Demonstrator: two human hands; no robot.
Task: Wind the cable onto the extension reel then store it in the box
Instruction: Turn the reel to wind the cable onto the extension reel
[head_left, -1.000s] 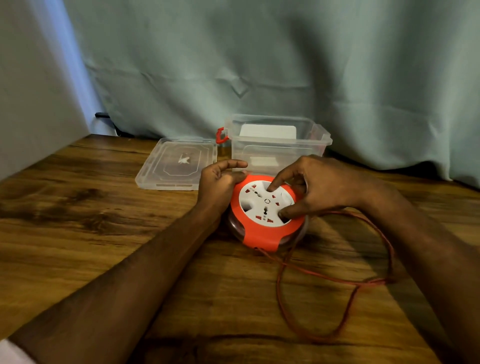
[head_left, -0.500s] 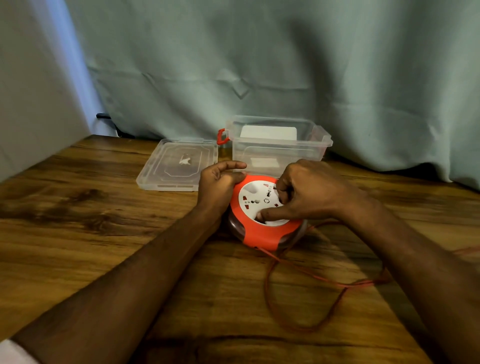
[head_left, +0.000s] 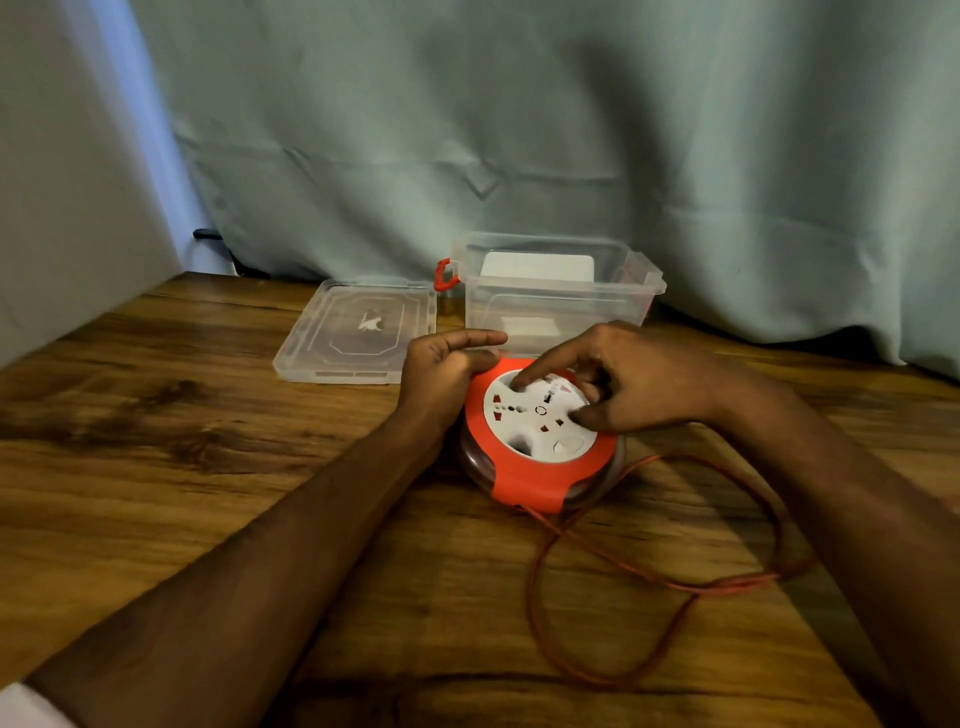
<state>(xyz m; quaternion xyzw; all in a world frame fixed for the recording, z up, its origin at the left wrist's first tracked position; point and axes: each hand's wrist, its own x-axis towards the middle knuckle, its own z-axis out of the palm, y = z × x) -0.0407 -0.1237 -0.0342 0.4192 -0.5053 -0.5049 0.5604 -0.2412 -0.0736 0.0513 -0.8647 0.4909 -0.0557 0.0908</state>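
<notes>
An orange extension reel (head_left: 540, 478) with a white socket face lies flat on the wooden table (head_left: 156, 467). My left hand (head_left: 441, 371) grips its left rim. My right hand (head_left: 631, 382) rests on the white face, index fingertip pressed into it and thumb on its right side. A thin red cable (head_left: 613, 561) leaves the reel's near edge and lies in loose loops on the table to the right. Behind the reel stands a clear plastic box (head_left: 556, 288) with red latches, open.
The box's clear lid (head_left: 358, 330) lies flat to the left of the box. A pale green curtain (head_left: 519, 130) hangs close behind the table. A grey wall runs along the table's left edge.
My right hand has turned on the white face, its index finger swinging from the near side to the far left. The white face has rotated with it, and the cable loops have shifted on the table.
</notes>
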